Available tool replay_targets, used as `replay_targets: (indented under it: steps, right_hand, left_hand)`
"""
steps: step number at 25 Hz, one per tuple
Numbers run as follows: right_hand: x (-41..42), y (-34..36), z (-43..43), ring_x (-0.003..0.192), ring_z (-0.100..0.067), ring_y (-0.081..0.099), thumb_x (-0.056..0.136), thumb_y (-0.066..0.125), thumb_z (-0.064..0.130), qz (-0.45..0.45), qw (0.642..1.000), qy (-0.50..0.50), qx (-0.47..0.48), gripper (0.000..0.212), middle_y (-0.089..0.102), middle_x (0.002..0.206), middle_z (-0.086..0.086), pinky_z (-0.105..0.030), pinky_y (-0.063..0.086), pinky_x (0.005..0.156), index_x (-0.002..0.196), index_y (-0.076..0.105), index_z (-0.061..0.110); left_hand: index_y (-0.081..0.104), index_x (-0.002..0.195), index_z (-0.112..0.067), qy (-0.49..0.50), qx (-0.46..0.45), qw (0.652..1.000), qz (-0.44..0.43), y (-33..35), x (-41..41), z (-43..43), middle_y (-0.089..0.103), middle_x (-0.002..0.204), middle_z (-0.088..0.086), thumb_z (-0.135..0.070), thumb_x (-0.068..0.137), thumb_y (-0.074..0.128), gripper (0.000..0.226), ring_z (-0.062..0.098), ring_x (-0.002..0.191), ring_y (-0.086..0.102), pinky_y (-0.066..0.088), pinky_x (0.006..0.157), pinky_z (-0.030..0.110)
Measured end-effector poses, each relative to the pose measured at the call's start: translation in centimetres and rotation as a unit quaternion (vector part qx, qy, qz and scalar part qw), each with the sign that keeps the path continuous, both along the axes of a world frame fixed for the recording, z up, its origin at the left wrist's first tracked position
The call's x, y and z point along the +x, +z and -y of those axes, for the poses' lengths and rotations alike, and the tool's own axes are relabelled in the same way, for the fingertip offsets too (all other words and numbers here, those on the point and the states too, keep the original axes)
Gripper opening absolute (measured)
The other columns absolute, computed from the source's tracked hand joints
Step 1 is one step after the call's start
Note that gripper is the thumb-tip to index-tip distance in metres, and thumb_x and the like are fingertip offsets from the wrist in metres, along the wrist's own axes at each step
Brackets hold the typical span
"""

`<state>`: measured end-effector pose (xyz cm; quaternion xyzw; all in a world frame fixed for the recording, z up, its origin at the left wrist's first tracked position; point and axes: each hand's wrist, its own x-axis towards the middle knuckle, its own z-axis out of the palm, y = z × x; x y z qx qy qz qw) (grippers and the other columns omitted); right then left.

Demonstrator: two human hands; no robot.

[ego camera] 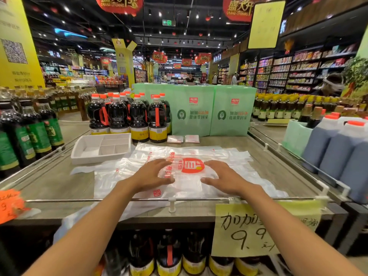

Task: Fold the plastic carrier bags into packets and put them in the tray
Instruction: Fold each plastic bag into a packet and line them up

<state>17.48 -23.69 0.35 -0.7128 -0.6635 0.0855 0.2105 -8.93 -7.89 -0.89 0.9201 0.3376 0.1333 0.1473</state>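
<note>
Tray back-left on the shelf top, no packet in it; left hand flat, fingers spread, on carrier bag near front edge; bag's long axis looks left-right under both palms; right hand likewise flat, equally near; two packets behind

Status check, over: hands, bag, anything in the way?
Both open: left hand, right hand, spread over flat carrier bag. Two folded packets beyond, outside tray. Nothing blocking.
</note>
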Motion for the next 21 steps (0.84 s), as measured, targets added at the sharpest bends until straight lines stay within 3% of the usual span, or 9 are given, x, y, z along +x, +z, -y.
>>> replay_targets:
  steps: [7, 11, 13, 17, 21]
  right_hand:
    - [-0.4, -0.7, -0.6, 0.150, -0.017, 0.025, 0.087, 0.071, 0.059, -0.008, 0.996, 0.048, -0.069, 0.083, 0.030, 0.164, 0.008, -0.040, 0.024, 0.122, 0.156, 0.031, 0.035]
    - [-0.2, -1.0, -1.0, 0.151, -0.018, 0.028, 0.088, 0.068, 0.063, 0.024, 0.992, 0.062, -0.108, 0.088, 0.030, 0.164, 0.006, -0.041, 0.025, 0.123, 0.158, 0.030, 0.028]
    - [-0.1, -1.1, -1.1, 0.149, -0.018, 0.032, 0.092, 0.065, 0.058, 0.051, 0.991, 0.055, -0.113, 0.081, 0.032, 0.164, 0.006, -0.040, 0.028, 0.122, 0.158, 0.030, 0.028]
    - [0.7, -1.0, -0.8, 0.141, -0.019, 0.045, 0.098, 0.056, 0.033, 0.066, 0.990, 0.033, -0.117, 0.058, 0.044, 0.159, 0.003, -0.035, 0.035, 0.116, 0.155, 0.041, 0.032]
    - [2.7, -1.2, -0.2, 0.145, -0.013, 0.040, 0.108, 0.046, 0.031, 0.066, 0.989, 0.043, -0.128, 0.042, 0.044, 0.157, 0.010, -0.028, 0.026, 0.119, 0.149, 0.050, 0.032]
  left_hand:
    - [0.026, 0.159, -0.039, -0.059, -0.046, 0.995, -0.067, -1.4, 0.6, -0.3, 0.016, 0.169, -0.009, -0.071, 0.082, 0.067, 0.094, 0.017, 0.155, 0.015, 0.015, 0.125, 0.048]
    - [0.032, 0.157, -0.039, -0.057, -0.055, 0.994, -0.075, -1.9, 0.5, -0.3, 0.024, 0.167, -0.010, -0.071, 0.087, 0.062, 0.083, 0.016, 0.152, 0.023, 0.021, 0.124, 0.044]
    - [0.037, 0.155, -0.038, -0.055, -0.052, 0.995, -0.070, -2.2, 0.4, -0.5, 0.029, 0.165, -0.010, -0.068, 0.092, 0.057, 0.073, 0.015, 0.151, 0.027, 0.023, 0.124, 0.043]
    - [0.046, 0.149, -0.043, -0.053, -0.090, 0.992, -0.065, -1.8, -0.6, -0.6, 0.031, 0.163, -0.013, -0.053, 0.103, 0.048, 0.048, 0.012, 0.150, 0.028, 0.021, 0.125, 0.043]
    - [0.048, 0.146, -0.047, -0.059, -0.105, 0.988, -0.100, -0.6, -3.5, -2.0, 0.041, 0.156, -0.020, -0.047, 0.106, 0.046, 0.040, 0.010, 0.145, 0.037, 0.026, 0.123, 0.041]
